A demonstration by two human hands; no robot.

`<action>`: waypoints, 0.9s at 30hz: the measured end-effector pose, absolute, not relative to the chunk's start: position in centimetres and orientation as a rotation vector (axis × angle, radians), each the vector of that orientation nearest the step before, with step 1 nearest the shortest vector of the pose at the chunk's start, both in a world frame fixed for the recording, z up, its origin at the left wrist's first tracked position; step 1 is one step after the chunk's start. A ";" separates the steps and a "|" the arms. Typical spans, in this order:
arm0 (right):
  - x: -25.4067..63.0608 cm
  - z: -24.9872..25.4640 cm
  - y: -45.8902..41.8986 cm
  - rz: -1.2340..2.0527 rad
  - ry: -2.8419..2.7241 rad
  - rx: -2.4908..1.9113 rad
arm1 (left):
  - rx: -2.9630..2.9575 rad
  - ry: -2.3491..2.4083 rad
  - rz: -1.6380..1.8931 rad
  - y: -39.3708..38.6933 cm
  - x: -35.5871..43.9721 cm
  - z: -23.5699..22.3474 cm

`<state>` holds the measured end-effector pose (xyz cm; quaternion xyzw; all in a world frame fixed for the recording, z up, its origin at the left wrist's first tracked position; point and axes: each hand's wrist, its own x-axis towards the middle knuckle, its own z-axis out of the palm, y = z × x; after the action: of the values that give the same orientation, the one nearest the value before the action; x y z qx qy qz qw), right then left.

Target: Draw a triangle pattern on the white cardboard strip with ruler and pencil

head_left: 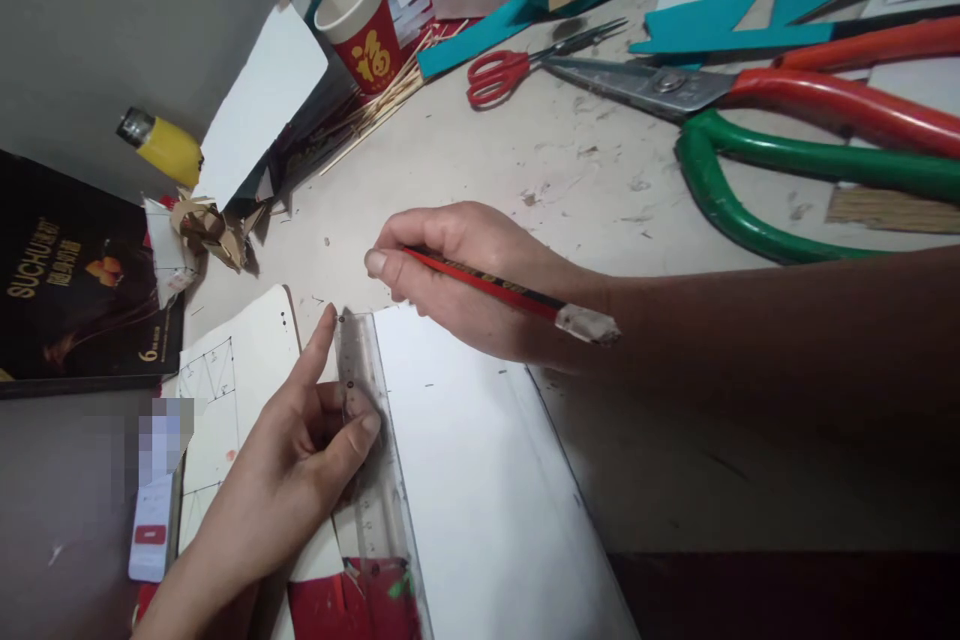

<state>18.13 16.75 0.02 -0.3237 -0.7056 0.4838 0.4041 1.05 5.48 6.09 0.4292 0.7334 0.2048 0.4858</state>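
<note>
A red and black pencil (pixel 487 287) is gripped in my right hand (pixel 480 270), its whitish wrapped end pointing toward my wrist. The pencil's tip is hidden behind the fingers. My right hand rests over the top edge of a white sheet (pixel 480 460) with a few short pencil marks. Along that sheet's left side lies a clear plastic ruler (pixel 371 480). My left hand (pixel 300 450) holds the ruler, thumb on top, with the index finger stretched to the ruler's upper end. Beneath my left hand is a cream sheet (pixel 262 330) with drawn lines and triangles.
Large shears (pixel 667 85) with red and green handles lie at right, beside small red scissors (pixel 499 78). A red paper cup (pixel 367 40), thin wooden sticks (pixel 382 110) and teal card pieces (pixel 705 20) stand or lie behind. A black box (pixel 82 270) and a phone (pixel 154 520) are at left.
</note>
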 end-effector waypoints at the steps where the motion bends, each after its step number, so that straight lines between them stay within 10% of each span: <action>1: 18.1 0.1 16.7 1.215 -1.781 -0.817 | 1.033 1.783 0.498 5.5 1.0 6.1; 27: 17.8 0.7 16.7 1.294 -1.747 -0.954 | 1.017 1.588 0.527 5.2 -0.4 5.0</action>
<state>17.78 16.75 0.66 -0.3724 -0.6823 0.5056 0.3744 -0.42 5.17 4.97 0.4310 0.6730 0.2235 0.5580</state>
